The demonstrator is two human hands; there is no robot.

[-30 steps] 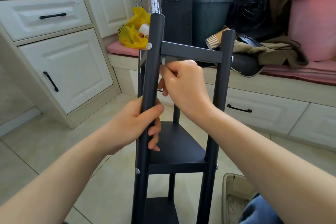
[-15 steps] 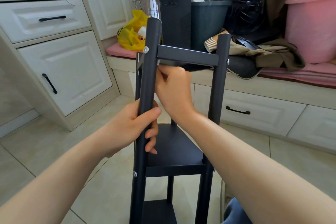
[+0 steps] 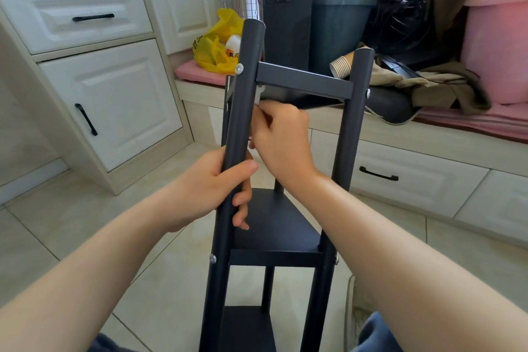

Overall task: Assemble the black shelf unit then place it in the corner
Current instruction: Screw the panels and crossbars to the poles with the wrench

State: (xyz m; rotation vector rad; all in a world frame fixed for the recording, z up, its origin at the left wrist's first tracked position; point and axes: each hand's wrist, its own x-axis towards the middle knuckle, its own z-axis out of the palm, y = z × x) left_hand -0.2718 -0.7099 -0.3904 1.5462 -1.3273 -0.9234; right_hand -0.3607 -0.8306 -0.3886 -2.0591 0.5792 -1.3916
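here, left hand (image 3: 211, 188) grips the smooth round black post (image 3: 245, 94), right hand (image 3: 283, 140) pinches a pale tool (image 3: 258, 94)

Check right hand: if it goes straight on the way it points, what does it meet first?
Probably the black round metal front post, immediately up-left of the right hand; the underside of the black top shelf panel is close above. Depth unclear.

Head cam only, wide-angle, faces fwd + down, close above shelf unit (image 3: 303, 83).
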